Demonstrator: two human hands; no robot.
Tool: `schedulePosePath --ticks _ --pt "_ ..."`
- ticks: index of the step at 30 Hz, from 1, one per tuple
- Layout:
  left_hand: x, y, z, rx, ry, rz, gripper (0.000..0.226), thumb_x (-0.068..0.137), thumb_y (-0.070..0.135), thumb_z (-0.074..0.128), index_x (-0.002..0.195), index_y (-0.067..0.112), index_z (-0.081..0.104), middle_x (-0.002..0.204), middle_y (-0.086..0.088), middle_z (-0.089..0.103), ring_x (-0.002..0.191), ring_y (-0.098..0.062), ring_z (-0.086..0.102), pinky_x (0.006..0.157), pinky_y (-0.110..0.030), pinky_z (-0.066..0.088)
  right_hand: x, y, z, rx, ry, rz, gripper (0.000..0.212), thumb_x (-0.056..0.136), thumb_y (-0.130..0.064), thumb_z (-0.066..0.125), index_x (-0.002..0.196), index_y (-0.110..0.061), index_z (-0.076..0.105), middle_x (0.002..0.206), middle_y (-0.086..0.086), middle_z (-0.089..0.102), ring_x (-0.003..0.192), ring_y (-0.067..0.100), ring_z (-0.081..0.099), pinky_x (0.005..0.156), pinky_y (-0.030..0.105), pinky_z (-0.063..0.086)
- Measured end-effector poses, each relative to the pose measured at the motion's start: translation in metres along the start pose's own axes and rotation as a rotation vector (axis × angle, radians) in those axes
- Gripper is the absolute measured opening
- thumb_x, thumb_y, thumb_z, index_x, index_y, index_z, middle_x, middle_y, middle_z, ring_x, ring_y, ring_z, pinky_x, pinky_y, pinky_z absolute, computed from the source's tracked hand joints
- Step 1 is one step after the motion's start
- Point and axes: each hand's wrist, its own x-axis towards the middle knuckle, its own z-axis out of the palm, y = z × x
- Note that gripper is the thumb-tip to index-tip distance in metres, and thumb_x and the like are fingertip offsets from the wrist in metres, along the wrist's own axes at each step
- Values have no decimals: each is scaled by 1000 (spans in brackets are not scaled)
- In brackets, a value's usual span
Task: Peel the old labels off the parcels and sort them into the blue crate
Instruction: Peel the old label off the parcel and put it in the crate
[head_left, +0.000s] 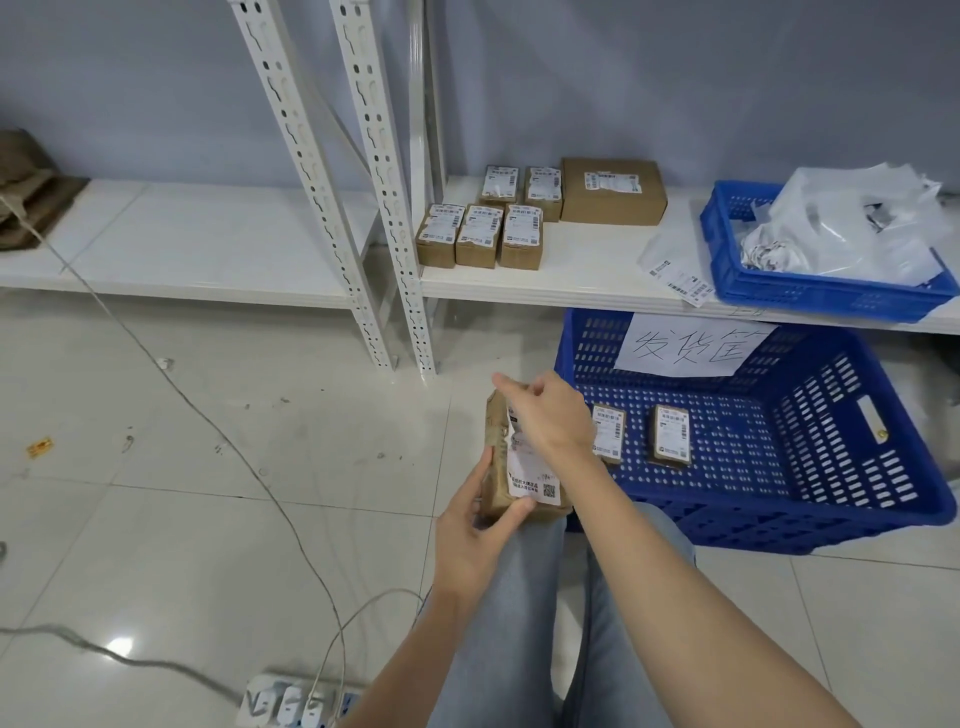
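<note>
Left hand (475, 540): grips the held parcel (506, 467) at its near end.
Right hand (545, 415): pinches the parcel's label at its far end.
Blue crate (779, 519): at 2 o'clock, holding two parcels (671, 435).

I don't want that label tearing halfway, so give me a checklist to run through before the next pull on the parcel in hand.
1. Parcel steadied: the left hand grips the lower end of the held parcel, thumb on its label. Ok.
2. Peeling grip: the right hand is at the label's upper part, but the fingertips are hidden. Cannot tell.
3. Label coming off in one piece: the upper part is covered by the hand. Cannot tell.
4. Room in the floor crate: only two parcels lie in it. Ok.
5. Bin for scraps: the shelf crate holding peeled waste sits to the right. Ok.
</note>
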Motion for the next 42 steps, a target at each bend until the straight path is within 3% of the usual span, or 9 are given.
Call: schedulePosePath --ticks 6,13,18,22,26,28,31,35,42 --pt "2 0 1 9 7 22 68 82 10 77 143 23 49 124 4 68 110 -1 64 85 -12 51 17 6 14 11 21 -59 21 94 -39 58 87 -19 62 92 -2 66 86 19 62 66 29 41" --pt "5 -6 3 32 19 4 72 79 21 81 144 24 49 127 10 66 115 -1 62 94 -23 53 12 19 15 21 51 -52 26 101 -29 47 92 -9 61 90 2 62 79 16 54 71 29 39" --pt "7 -6 2 36 32 1 71 78 23 80 143 27 49 128 9 65 116 -2 61 91 -18 52 10 23 17 293 26 46 18 95 -23 54 79 -16 56 90 4 62 85 20 59 82 39 47" --pt "7 -4 -1 30 80 22 67 81 16 78 140 28 50 123 -3 68 112 -7 63 84 -10 51 5 17 9 726 40 225 15 88 -27 55 77 -17 55 69 1 60 71 19 58 74 38 47" --pt "5 -4 -1 85 73 78 68 81 17 78 141 28 49 121 -4 69 111 -11 65 85 -12 52 -7 9 12 264 50 21 36 80 -56 63 77 -21 55 83 -7 58 74 10 56 67 31 40" --pt "5 -4 -1 111 86 93 67 81 17 78 137 36 47 119 -2 70 109 -9 66 87 -14 52 -6 8 21 167 44 -24 27 78 -46 71 78 -21 59 87 -8 60 72 5 55 60 25 37" --pt "7 -4 -1 96 105 80 65 81 16 78 129 44 46 117 -4 71 106 -7 66 82 -10 51 0 14 27 331 24 13 10 84 -25 71 83 -18 63 96 0 65 72 5 54 57 18 35" --pt "8 -5 0 101 94 66 65 80 20 79 131 43 47 119 3 70 107 -3 65 80 -8 50 -3 24 26 473 63 45 9 85 -15 69 85 -13 60 89 -5 50 74 7 51 62 12 35" --pt "7 -6 1 79 75 63 69 78 21 79 141 26 50 123 9 67 109 5 62 82 -8 49 -9 27 22 629 90 94 19 83 -9 69 74 -14 53 88 -7 47 76 5 51 71 20 39"
